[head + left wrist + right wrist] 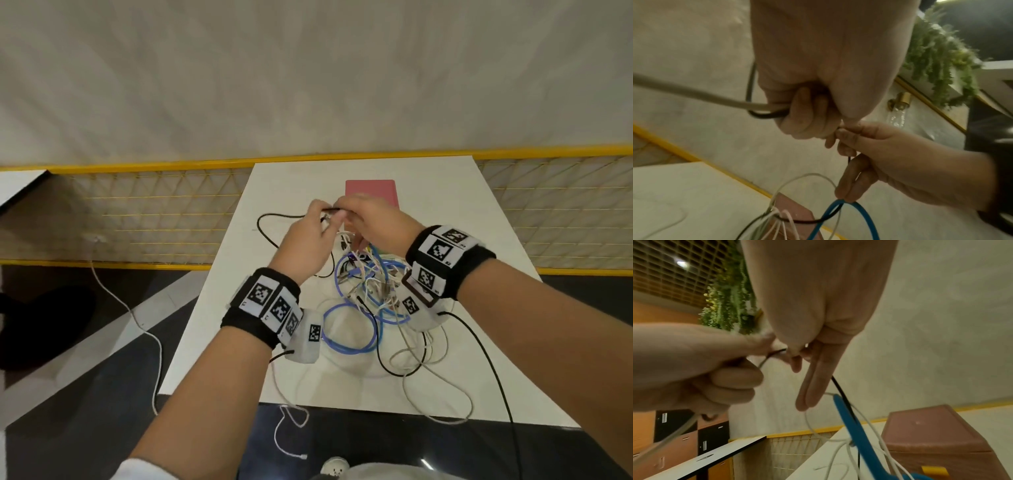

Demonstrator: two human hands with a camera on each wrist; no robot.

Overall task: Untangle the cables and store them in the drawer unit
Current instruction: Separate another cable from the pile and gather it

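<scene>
A tangle of blue, white and black cables (368,287) lies on the white table (462,342). Behind it stands the pink drawer unit (371,190), also in the right wrist view as the drawer unit (931,434). Both hands are raised above the tangle, close together. My left hand (317,222) has its fingers curled round a black cable (265,228) and a white cable (694,94). My right hand (356,214) pinches the same black cable (840,391) between thumb and forefinger, its other fingers (813,386) straight. A blue cable (855,426) hangs just below them.
A yellow mesh fence (154,219) runs behind the table. Another table's corner (20,185) shows at far left. White cables (137,318) trail off the table's edges onto the dark floor. Orange and black lockers (684,443) stand at the left in the right wrist view.
</scene>
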